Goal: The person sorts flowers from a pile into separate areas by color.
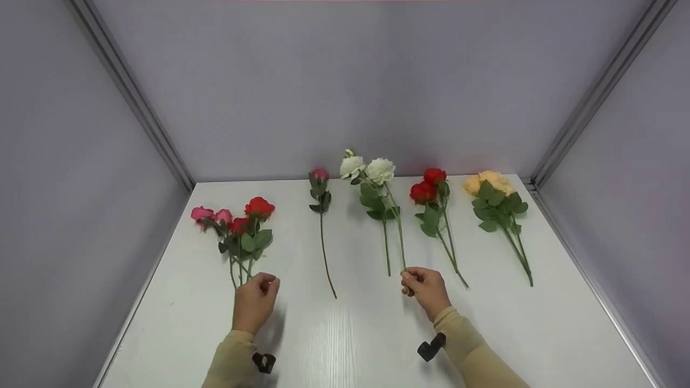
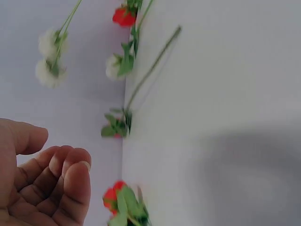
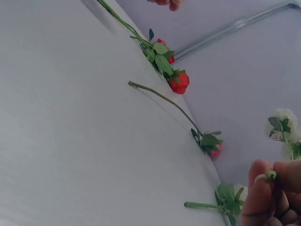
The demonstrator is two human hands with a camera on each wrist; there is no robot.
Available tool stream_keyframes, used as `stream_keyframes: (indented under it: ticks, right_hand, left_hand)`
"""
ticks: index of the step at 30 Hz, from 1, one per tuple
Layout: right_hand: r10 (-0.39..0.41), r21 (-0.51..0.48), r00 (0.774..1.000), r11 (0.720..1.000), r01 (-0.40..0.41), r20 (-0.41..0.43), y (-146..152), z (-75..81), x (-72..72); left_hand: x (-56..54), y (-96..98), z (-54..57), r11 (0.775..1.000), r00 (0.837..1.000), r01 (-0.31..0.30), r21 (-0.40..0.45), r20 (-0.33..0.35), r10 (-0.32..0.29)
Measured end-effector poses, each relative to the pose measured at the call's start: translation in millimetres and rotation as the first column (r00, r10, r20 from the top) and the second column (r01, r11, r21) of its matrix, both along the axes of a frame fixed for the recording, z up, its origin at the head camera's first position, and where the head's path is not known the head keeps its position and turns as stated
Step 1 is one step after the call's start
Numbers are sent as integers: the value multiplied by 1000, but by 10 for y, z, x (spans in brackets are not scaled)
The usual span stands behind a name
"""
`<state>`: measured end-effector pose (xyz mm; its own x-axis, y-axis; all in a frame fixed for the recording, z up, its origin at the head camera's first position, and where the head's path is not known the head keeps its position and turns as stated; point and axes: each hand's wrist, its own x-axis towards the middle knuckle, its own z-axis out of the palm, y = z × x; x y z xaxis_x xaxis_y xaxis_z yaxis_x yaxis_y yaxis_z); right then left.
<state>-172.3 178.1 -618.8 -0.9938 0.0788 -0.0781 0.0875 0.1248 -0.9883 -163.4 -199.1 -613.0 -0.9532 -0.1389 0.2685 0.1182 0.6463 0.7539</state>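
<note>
My right hand (image 1: 427,291) pinches the lower end of a white flower's stem (image 1: 401,242), its pale blooms (image 1: 381,171) raised toward the back wall. Beneath it lies another white flower (image 2: 113,67), its bloom largely hidden in the head view. My left hand (image 1: 254,303) hovers with loosely bent fingers and nothing between them, as the left wrist view shows. Just beyond that hand lies a group of pink and red roses (image 1: 259,208), their lower stems partly covered by it. A single pink rose (image 1: 320,174) lies between the two hands, its stem toward me.
Two red roses (image 1: 423,192) lie right of the white flowers. Farther right is a bunch of yellow-orange roses (image 1: 490,182). All rest on a white table (image 1: 334,345), enclosed by grey panels (image 1: 345,86) at the back and sides.
</note>
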Motion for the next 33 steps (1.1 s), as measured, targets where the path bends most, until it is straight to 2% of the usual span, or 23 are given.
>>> stream_keyframes:
  ticks: [3, 6, 10, 12, 17, 22, 25, 27, 30, 33]
  right_hand:
    - [-35, -37, 998, 999, 37, 49, 33, -43, -86]
    - [-36, -49, 996, 998, 40, 78, 30, -77, -184]
    - [-32, -49, 993, 998, 38, 116, 5, -122, -308]
    - [-40, -38, 990, 998, 45, 135, -8, -145, -359]
    - [-53, 37, 986, 998, 48, 157, -17, -219, -449]
    - [-87, 189, 988, 980, 61, 130, -12, -306, -449]
    - [-119, 310, 987, 947, 82, 103, -17, -328, -427]
    - [-124, 404, 989, 911, 82, 78, -24, -331, -420]
    - [-109, 554, 994, 829, 76, 27, -34, -324, -426]
    - [-89, 664, 996, 746, 57, 14, -38, -323, -447]
  left_hand:
    - [-40, -196, -86, 997, 997, -67, -27, 37, 68]
    - [-95, -367, -189, 989, 989, -133, -63, 61, 137]
    - [-143, -507, -329, 974, 969, -213, -73, 114, 220]
    - [-153, -544, -390, 969, 957, -236, -66, 160, 244]
    - [-150, -612, -509, 969, 931, -246, -30, 272, 245]
    - [-134, -696, -592, 966, 908, -259, 20, 346, 237]
    - [-132, -726, -609, 961, 900, -274, 28, 359, 246]
    - [-136, -739, -631, 959, 896, -282, 28, 364, 252]
    - [-144, -749, -673, 957, 895, -288, 30, 365, 258]
    - [-148, -748, -710, 956, 896, -292, 36, 361, 260]
